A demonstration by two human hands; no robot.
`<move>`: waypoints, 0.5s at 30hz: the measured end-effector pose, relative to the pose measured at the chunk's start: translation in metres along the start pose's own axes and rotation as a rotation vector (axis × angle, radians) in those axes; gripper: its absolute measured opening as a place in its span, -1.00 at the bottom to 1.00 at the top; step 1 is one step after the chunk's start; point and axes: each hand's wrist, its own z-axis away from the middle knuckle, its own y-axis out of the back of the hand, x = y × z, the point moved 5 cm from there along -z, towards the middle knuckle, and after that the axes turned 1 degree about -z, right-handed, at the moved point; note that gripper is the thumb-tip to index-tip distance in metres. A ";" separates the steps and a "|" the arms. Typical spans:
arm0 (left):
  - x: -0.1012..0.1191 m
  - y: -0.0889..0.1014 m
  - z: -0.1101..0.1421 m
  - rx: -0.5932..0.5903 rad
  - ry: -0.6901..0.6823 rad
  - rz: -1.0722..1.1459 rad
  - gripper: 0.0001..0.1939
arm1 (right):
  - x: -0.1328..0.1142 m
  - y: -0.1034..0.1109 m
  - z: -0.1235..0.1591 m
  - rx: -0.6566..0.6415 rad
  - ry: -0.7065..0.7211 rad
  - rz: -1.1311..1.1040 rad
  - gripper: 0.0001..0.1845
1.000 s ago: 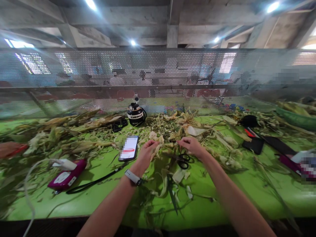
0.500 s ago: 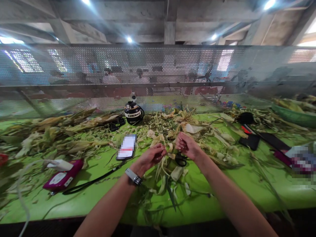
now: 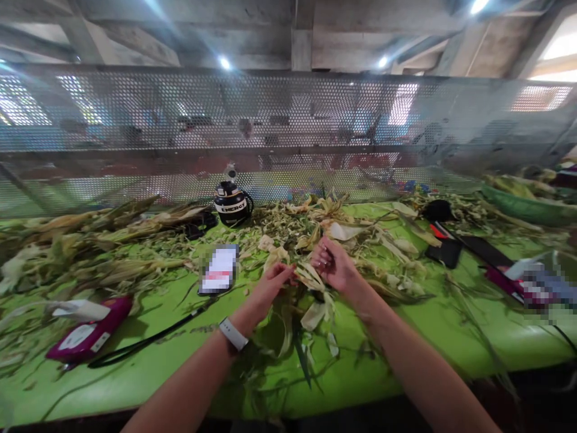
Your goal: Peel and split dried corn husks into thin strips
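Low over the green table, my left hand (image 3: 273, 285) has its fingers pinched on the end of some pale corn husk strips (image 3: 311, 278). A light grey band (image 3: 234, 334) is around that wrist. My right hand (image 3: 334, 264) is closed, fingers curled in, just right of the strips. Whatever it grips is too small to make out. Below the hands lie a loose piece of husk (image 3: 312, 316) and a dark green leaf (image 3: 301, 355). Beyond them is a heap of dried husk shreds (image 3: 293, 221).
A black jug (image 3: 232, 207) marked ENERGY stands behind the heap. To the left are a phone (image 3: 219, 269) and a magenta power block (image 3: 90, 331). A black pouch (image 3: 444, 252) and a green basin (image 3: 514, 203) sit right. A perforated metal screen (image 3: 279, 120) closes the back.
The pale husk strips now fan out between my hands, where they hung lower before. My left hand has turned slightly, and the whole view has shifted a little to the right.
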 end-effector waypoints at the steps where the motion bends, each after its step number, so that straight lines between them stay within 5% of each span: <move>1: -0.001 -0.002 0.002 0.016 0.003 -0.023 -0.67 | 0.001 -0.001 0.000 0.004 -0.004 -0.047 -0.55; 3: -0.007 -0.009 0.006 -0.050 0.083 -0.069 -0.57 | 0.001 -0.003 0.001 0.007 0.001 -0.118 -0.56; 6: -0.020 -0.027 0.016 -0.309 0.267 -0.038 -0.45 | 0.002 -0.006 0.003 0.005 0.040 -0.140 -0.57; 9: -0.022 -0.040 0.024 -0.457 0.266 0.158 -0.66 | 0.005 -0.012 0.006 0.010 0.052 -0.115 -0.58; 15: -0.021 -0.038 0.024 -0.332 0.219 0.272 -0.70 | 0.003 -0.018 0.009 0.012 0.031 -0.055 -0.63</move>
